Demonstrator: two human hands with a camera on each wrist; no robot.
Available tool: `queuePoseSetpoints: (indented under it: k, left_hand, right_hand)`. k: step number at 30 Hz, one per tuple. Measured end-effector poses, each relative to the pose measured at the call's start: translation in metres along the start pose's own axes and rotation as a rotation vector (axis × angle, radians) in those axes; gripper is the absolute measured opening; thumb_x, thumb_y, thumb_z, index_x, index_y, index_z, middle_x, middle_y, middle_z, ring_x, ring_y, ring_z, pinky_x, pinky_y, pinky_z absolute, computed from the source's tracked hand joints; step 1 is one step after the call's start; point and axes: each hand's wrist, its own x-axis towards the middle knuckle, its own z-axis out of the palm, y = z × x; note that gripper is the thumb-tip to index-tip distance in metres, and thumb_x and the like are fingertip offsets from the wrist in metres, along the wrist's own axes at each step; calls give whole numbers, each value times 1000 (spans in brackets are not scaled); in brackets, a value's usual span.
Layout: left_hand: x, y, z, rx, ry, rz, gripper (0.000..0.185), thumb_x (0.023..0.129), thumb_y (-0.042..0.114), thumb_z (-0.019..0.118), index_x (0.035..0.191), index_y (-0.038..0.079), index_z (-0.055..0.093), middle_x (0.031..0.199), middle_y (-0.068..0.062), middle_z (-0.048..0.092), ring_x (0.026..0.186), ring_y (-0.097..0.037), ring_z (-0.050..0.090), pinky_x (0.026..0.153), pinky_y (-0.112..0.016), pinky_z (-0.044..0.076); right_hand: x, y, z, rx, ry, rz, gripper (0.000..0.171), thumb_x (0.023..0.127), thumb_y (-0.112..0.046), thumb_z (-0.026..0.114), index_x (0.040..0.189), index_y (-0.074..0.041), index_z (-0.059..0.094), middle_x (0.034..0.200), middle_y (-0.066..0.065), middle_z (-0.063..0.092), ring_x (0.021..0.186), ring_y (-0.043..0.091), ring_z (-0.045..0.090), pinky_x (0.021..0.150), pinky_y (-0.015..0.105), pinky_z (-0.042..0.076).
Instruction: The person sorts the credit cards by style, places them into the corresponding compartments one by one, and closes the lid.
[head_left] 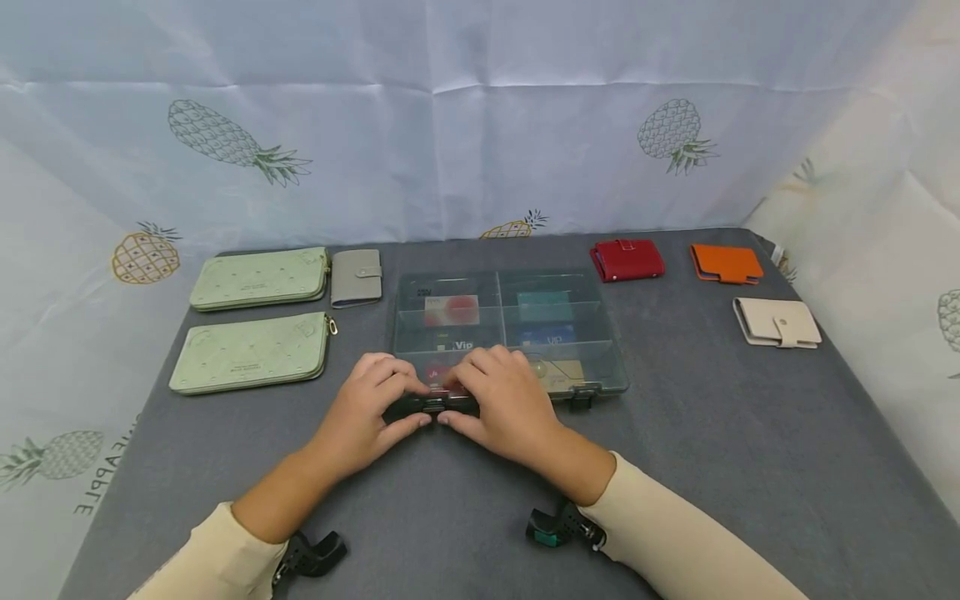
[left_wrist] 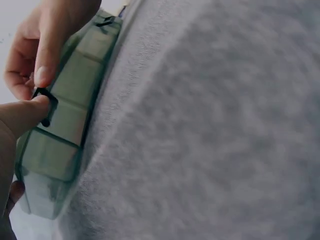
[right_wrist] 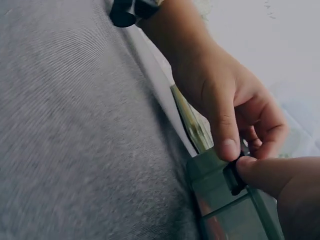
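Clear card box (head_left: 558,333), lid down, lies on the grey table (head_left: 750,467) straight ahead of both hands. Left latch (head_left: 433,406) is pinched at the front edge: left hand (head_left: 367,408) and right hand (head_left: 502,404) curl over the lid, thumbs meeting on the clasp, likely to steady the lid while working it. Second latch (head_left: 584,395) sits just right of the right hand, untouched. Green wallets (head_left: 251,352) lie left of the left hand; red (head_left: 627,259), orange (head_left: 726,262) and cream (head_left: 777,322) wallets beyond the right.

The organizer box (head_left: 570,367) is clear, glossy, smooth green-tinted plastic with black plastic latches (head_left: 581,396). The tablecloth (head_left: 750,450) is matt, finely ribbed grey cloth. At ten o'clock, wallets (head_left: 258,278) look leather-like, faintly embossed.
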Motion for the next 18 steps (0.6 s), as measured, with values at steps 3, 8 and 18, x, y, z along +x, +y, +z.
queuePoseSetpoints:
  k: [3, 8, 18]
  left_hand:
    - [2, 2, 0, -2, 26, -10, 28, 80, 14, 94, 102, 15, 76, 108, 0, 69, 104, -26, 60, 97, -46, 44]
    - [5, 7, 3, 21, 62, -28, 22, 82, 13, 92, 97, 16, 76, 103, 1, 70, 100, -26, 61, 96, -44, 44]
    - [25, 42, 13, 181, -19, -85, 16, 86, 24, 84, 98, 17, 75, 100, 2, 68, 94, -26, 61, 76, -46, 45]
  right_hand:
    - [1, -2, 0, 32, 30, 37, 28, 88, -39, 91, 107, -26, 75, 98, -7, 64, 82, 15, 52, 72, 36, 38]
    - [1, -7, 5, 17, 94, 73, 19, 89, -35, 89, 100, -26, 76, 94, -8, 66, 78, 15, 53, 68, 35, 38]
    - [-17, 7, -18, 310, 80, 61, 24, 93, -24, 86, 116, -18, 79, 111, -4, 72, 100, 17, 63, 88, 43, 49]
